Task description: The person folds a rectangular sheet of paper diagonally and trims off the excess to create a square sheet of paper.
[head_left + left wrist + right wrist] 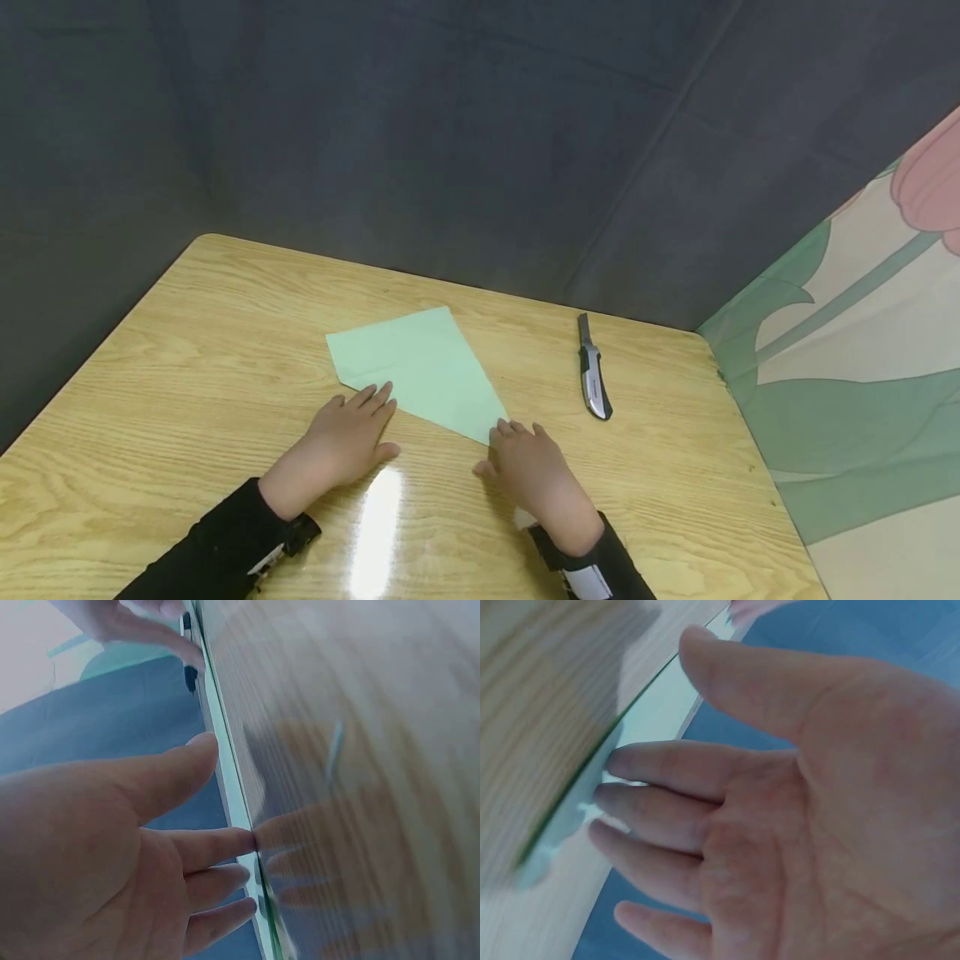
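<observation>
A pale green sheet of paper (420, 367), with straight slanted edges, lies flat on the wooden table in the head view. My left hand (348, 437) is at its near left edge, the fingertips resting on the paper and the thumb held apart. At the paper's near right corner, my right hand (528, 467) touches with its fingertips. Both wrist views show straight or slightly bent fingers: the left hand (112, 847) and the right hand (780, 802) have their tips along the thin green paper edge (652, 712). Neither grips anything.
A utility knife (594, 379) with a grey and black handle lies right of the paper, its blade end toward the back. The wooden table (187, 375) meets a dark cloth (420, 150) behind. A flowered curtain (862, 400) hangs along the right side.
</observation>
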Demonstrator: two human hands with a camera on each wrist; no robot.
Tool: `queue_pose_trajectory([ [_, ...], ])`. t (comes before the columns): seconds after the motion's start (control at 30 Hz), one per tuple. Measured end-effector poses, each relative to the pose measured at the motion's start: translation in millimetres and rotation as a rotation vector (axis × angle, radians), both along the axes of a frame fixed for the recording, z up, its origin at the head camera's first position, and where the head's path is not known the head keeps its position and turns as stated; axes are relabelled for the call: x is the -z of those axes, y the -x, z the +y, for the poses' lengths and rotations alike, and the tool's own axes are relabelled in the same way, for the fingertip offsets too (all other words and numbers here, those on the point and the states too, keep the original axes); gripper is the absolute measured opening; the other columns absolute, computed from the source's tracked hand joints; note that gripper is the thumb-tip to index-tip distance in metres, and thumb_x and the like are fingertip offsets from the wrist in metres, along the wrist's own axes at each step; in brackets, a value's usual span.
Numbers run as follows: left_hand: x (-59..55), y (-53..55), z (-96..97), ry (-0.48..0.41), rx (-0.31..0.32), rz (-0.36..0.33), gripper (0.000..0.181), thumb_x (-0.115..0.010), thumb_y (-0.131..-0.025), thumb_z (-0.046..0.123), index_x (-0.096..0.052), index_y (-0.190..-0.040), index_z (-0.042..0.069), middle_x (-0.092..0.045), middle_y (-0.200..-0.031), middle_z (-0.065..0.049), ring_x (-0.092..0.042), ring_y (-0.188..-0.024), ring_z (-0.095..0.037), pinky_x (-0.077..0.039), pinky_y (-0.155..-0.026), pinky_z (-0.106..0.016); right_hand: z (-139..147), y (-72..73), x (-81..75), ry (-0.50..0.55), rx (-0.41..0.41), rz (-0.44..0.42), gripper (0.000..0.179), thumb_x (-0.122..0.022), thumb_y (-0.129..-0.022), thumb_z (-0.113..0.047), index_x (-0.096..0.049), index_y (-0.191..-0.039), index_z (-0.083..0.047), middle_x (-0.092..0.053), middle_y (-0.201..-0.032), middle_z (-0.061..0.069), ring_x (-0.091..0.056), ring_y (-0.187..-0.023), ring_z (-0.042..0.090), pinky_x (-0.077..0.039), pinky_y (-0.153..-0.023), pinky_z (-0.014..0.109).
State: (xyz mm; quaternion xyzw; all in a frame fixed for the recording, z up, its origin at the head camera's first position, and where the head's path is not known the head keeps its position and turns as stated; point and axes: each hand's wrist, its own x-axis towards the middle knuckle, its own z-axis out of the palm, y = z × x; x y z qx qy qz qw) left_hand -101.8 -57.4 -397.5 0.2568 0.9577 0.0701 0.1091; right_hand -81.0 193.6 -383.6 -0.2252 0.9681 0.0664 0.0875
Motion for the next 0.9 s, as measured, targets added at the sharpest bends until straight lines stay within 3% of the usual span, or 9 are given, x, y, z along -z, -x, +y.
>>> queue_pose_trajectory([
  [0.2, -2.8, 7.1, -9.5, -0.016, -0.051, -0.016, 0.066, -0.044, -0.085, 0.048, -0.031, -0.134, 0.005, -0.017, -0.141, -0.012, -0.017, -0.127, -0.03, -0.019, -0.096, -0.053, -19, -17.1, -2.6, -0.049, -0.131, 0.081, 0.049, -0.049, -0.081, -0.05, -0.06, -0.106, -0.01, -0.057, -0.11, 0.006, -0.053, -0.102, 0.02, -0.039, -0.086, 0.043],
  [0.43, 0.0, 12.8, -15.9, -0.032, -0.071, -0.028, 0.066, -0.043, -0.086, 0.047, -0.029, -0.135, 0.006, -0.017, -0.141, -0.013, -0.017, -0.126, -0.031, -0.017, -0.096, -0.054, -33, -29.3, -7.0, -0.02, -0.194, 0.059, 0.04, -0.048, -0.083, -0.046, -0.063, -0.097, -0.012, -0.061, -0.1, 0.002, -0.054, -0.097, 0.018, -0.04, -0.085, 0.042],
  [0.6, 3.7, 14.3, -16.1, -0.045, -0.077, -0.031, 0.066, -0.044, -0.085, 0.047, -0.029, -0.135, 0.006, -0.016, -0.141, -0.012, -0.017, -0.126, -0.031, -0.017, -0.096, -0.054, -30, -25.1, -8.1, 0.039, -0.198, 0.042, 0.033, -0.049, -0.085, -0.042, -0.064, -0.093, -0.013, -0.063, -0.094, 0.001, -0.058, -0.089, 0.018, -0.041, -0.084, 0.041],
  [0.8, 3.2, 13.7, -16.1, -0.06, -0.074, -0.035, 0.065, -0.046, -0.086, 0.044, -0.03, -0.134, 0.004, -0.017, -0.141, -0.014, -0.017, -0.126, -0.033, -0.017, -0.097, -0.053, -22, -11.8, -5.4, 0.202, -0.189, 0.029, 0.036, -0.05, -0.086, -0.036, -0.06, -0.111, -0.011, -0.064, -0.09, 0.0, -0.059, -0.082, 0.014, -0.041, -0.084, 0.037],
  [0.9, 2.9, 13.6, -15.9, -0.064, -0.071, -0.03, 0.064, -0.047, -0.086, 0.043, -0.03, -0.134, 0.003, -0.017, -0.14, -0.015, -0.017, -0.126, -0.033, -0.017, -0.097, -0.053, -19, -4.0, -5.8, 0.278, -0.207, 0.038, 0.036, -0.05, -0.087, -0.033, -0.059, -0.112, -0.009, -0.065, -0.084, 0.001, -0.059, -0.076, 0.012, -0.043, -0.08, 0.033],
])
